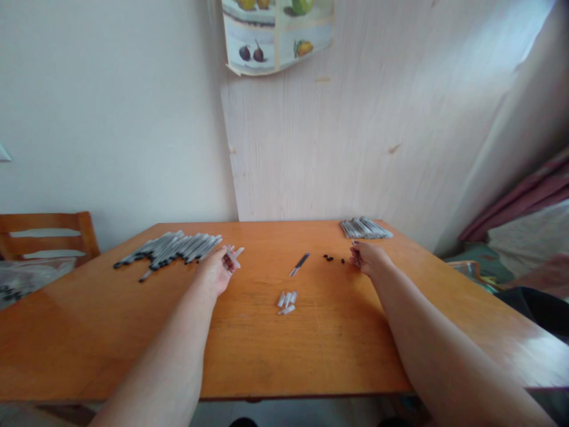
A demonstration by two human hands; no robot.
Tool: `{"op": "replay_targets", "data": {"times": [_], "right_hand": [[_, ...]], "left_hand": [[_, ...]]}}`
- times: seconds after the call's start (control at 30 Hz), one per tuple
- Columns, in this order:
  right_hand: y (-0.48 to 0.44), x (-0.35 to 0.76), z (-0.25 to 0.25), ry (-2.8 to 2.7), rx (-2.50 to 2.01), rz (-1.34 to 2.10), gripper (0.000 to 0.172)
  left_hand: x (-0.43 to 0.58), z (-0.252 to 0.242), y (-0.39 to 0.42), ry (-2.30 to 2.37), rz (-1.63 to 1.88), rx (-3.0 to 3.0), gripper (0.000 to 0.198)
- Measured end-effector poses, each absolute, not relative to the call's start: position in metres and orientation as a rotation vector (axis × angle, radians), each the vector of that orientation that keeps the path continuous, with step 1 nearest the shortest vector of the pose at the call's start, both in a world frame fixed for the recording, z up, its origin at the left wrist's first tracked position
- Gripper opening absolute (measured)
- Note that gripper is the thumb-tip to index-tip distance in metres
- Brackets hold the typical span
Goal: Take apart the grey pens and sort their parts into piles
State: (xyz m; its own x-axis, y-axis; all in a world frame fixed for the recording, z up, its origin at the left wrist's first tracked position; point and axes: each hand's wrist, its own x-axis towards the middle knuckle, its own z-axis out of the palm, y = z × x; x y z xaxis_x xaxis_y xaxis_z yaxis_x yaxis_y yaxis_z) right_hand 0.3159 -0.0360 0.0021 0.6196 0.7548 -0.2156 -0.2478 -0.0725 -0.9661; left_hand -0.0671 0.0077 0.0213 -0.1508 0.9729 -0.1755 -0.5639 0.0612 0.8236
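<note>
My left hand pinches clear plastic pieces — I'd hold them lightly, ends free — but what my right hand grips I can't tell.

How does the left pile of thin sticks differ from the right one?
The left pile is larger and spreads wider; the right pile is small and compact. The left pile has a ragged front edge, while the right pile lies in a neater row. The left pile shows black tips; none stand out on the right pile. Both lie on the table.
</note>
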Motion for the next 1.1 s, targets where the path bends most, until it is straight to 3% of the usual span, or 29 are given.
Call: {"op": "replay_targets", "data": {"times": [0.33,0.57,1.1], "right_hand": [[-0.038,0.316,0.006,-0.445,-1.455,0.814,0.012],[-0.039,0.31,0.015,-0.534,-1.358,0.812,0.021],[-0.053,0.286,0.031,-0.642,-1.062,0.874,0.018]], "left_hand": [[-0.054,0.019,-0.004,0.942,1.26,0.766,0.007],[-0.044,0.014,-0.011,0.866,1.116,0.951,0.015],[-0.01,0.037,-0.036,0.757,0.972,1.052,0.021]]}}
